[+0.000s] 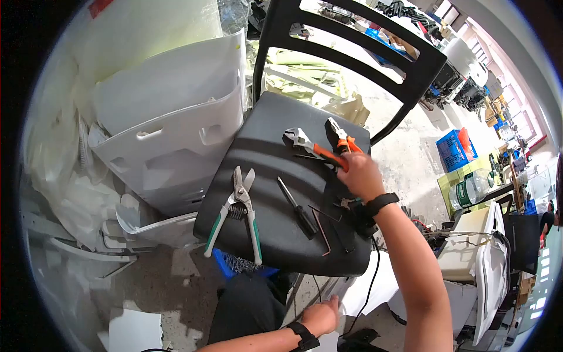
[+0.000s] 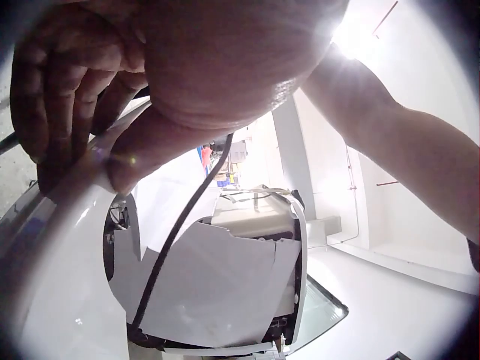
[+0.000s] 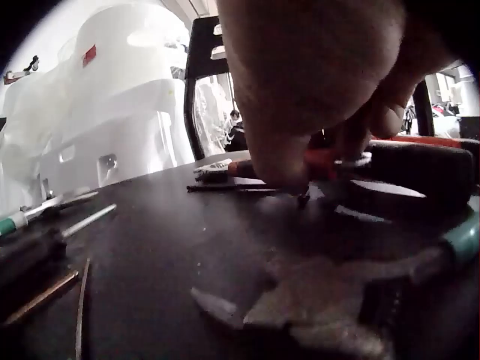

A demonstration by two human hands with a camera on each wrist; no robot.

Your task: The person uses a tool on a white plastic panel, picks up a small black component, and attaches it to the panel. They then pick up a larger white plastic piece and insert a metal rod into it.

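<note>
In the head view my right hand (image 1: 360, 176) is over the right side of a black chair seat (image 1: 264, 146), its fingers at the handle end of an adjustable wrench (image 1: 302, 141) with an orange and black grip. The right wrist view shows the thumb (image 3: 281, 161) pressed against that handle, the other fingers partly hidden behind it. Orange-handled pliers (image 1: 339, 134) lie just beyond. Below the seat my left hand (image 1: 322, 317) grips the edge of a glossy white panel (image 2: 67, 270), thumb on one side and fingers on the other.
Green-handled snips (image 1: 239, 196), a screwdriver (image 1: 298, 210) and a copper-coloured hex key (image 1: 321, 232) lie on the seat. Pliers with teal handles (image 3: 322, 304) lie under my right wrist. White plastic bins (image 1: 170, 141) stand left; a black cable (image 1: 370, 287) hangs near my left hand.
</note>
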